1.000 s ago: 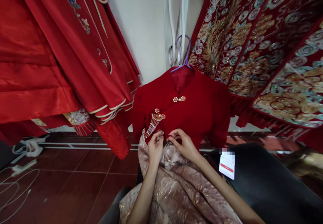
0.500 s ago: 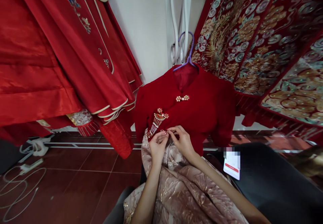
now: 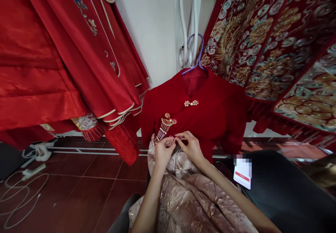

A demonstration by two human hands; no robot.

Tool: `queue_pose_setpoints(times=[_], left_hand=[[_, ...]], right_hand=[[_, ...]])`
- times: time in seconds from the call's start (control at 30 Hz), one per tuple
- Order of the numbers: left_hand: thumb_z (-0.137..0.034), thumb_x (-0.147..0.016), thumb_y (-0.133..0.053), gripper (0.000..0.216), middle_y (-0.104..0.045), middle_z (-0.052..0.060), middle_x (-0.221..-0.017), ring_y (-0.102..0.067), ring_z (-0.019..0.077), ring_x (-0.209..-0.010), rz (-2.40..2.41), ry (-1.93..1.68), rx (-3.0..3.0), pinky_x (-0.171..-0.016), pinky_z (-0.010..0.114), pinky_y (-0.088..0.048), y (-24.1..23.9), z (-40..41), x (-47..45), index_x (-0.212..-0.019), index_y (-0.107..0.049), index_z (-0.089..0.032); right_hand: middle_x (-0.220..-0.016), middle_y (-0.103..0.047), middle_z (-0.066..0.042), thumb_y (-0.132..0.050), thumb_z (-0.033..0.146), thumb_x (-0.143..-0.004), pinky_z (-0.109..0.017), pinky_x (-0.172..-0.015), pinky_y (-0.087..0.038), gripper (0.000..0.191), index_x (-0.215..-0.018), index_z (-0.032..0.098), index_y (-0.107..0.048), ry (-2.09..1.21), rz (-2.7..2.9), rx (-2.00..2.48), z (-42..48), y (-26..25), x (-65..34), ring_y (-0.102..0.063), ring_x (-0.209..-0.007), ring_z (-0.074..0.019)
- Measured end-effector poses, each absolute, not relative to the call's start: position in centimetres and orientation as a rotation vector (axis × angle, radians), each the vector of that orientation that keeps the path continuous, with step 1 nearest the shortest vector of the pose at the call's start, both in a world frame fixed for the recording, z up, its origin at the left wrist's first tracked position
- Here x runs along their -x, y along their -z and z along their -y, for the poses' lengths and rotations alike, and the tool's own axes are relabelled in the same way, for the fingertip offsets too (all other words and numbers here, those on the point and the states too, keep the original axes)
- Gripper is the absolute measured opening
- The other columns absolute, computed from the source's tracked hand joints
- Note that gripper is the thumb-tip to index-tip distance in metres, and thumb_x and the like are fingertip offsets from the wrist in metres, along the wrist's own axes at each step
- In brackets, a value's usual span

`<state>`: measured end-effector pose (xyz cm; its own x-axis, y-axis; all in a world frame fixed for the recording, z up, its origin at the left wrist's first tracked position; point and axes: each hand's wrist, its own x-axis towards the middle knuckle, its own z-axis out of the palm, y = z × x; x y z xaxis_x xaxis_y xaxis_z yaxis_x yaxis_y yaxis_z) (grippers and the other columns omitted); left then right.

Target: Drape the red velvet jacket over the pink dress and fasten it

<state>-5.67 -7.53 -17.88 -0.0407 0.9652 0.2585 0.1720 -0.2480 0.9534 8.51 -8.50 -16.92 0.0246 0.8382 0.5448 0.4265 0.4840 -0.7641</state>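
Observation:
A red velvet jacket (image 3: 210, 110) hangs on a purple hanger (image 3: 195, 56) in front of me, with a pearl clasp (image 3: 191, 103) at the collar and a beaded tassel brooch (image 3: 164, 126) lower left. My left hand (image 3: 164, 152) and my right hand (image 3: 190, 147) meet at the jacket's lower front edge, fingertips pinched together on a small fastening there that I cannot make out. Below them a champagne brocade skirt (image 3: 189, 198) spreads toward me.
Red satin robes (image 3: 65, 61) hang at the left. Red panels with gold and teal embroidery (image 3: 275, 43) hang at the right. A white tag (image 3: 243, 173) lies on a black surface (image 3: 288, 194). White cables (image 3: 21, 184) trail over the dark red tiled floor.
My two hands have drawn closer together at the jacket's lower front edge. The view has shifted slightly, so the jacket sits a little further right.

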Motion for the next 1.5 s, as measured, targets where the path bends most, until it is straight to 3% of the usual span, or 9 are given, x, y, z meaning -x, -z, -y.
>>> queue_pose_setpoints(times=[0.27, 0.5, 0.77, 1.1, 1.5], left_hand=[[-0.016, -0.074, -0.066, 0.014, -0.075, 0.007, -0.08, -0.071, 0.0181, -0.071, -1.202, -1.256, -1.718, -0.072, 0.033, -0.059, 16.4, 6.8, 6.7, -0.085, -0.073, -0.015], [-0.029, -0.086, -0.059, 0.021, -0.072, 0.008, -0.103, -0.069, 0.0165, -0.091, -1.196, -1.388, -1.677, -0.084, 0.031, -0.055, 17.4, 7.9, 7.2, -0.102, -0.068, -0.018], [-0.035, -0.081, -0.066, 0.02, -0.071, 0.007, -0.091, -0.068, 0.0171, -0.087, -1.301, -1.539, -1.549, -0.083, 0.029, -0.053, 18.0, 8.0, 10.3, -0.089, -0.071, -0.017], [-0.028, -0.086, -0.061, 0.016, -0.073, 0.006, -0.099, -0.068, 0.0188, -0.09, -1.242, -1.35, -1.901, -0.086, 0.034, -0.053, 16.6, 7.6, 7.2, -0.095, -0.072, -0.021], [-0.031, -0.084, -0.065, 0.011, -0.071, 0.003, -0.087, -0.066, 0.0167, -0.082, -1.214, -1.287, -2.157, -0.08, 0.03, -0.051, 16.2, 6.6, 7.7, -0.085, -0.068, -0.021]], right_hand=[[-0.092, -0.063, -0.005, -0.055, 0.026, -0.09, -0.03, -0.078, -0.055, 0.015, -0.096, 0.021, -0.069, -0.435, 1.591, 1.141, 8.4, 16.6, -8.4, -0.065, -0.081, -0.0165], [-0.097, -0.065, -0.007, -0.05, 0.027, -0.092, -0.029, -0.073, -0.058, 0.021, -0.098, 0.021, -0.069, -0.534, 1.561, 1.206, 9.3, 15.9, -9.6, -0.066, -0.084, -0.0174], [-0.095, -0.067, -0.009, -0.052, 0.033, -0.09, -0.03, -0.062, -0.059, 0.02, -0.094, 0.021, -0.068, -0.539, 1.41, 1.259, 11.1, 15.4, -12.3, -0.068, -0.075, -0.0186], [-0.121, -0.063, -0.01, -0.055, 0.028, -0.089, -0.035, -0.087, -0.059, 0.031, -0.119, 0.022, -0.059, -0.779, 1.485, 1.092, 11.5, 17.2, -9.5, -0.061, -0.113, -0.0204], [-0.122, -0.062, -0.008, -0.056, 0.026, -0.087, -0.037, -0.093, -0.056, 0.033, -0.12, 0.022, -0.058, -0.815, 1.476, 1.066, 11.4, 17.2, -9.4, -0.059, -0.117, -0.0202]])
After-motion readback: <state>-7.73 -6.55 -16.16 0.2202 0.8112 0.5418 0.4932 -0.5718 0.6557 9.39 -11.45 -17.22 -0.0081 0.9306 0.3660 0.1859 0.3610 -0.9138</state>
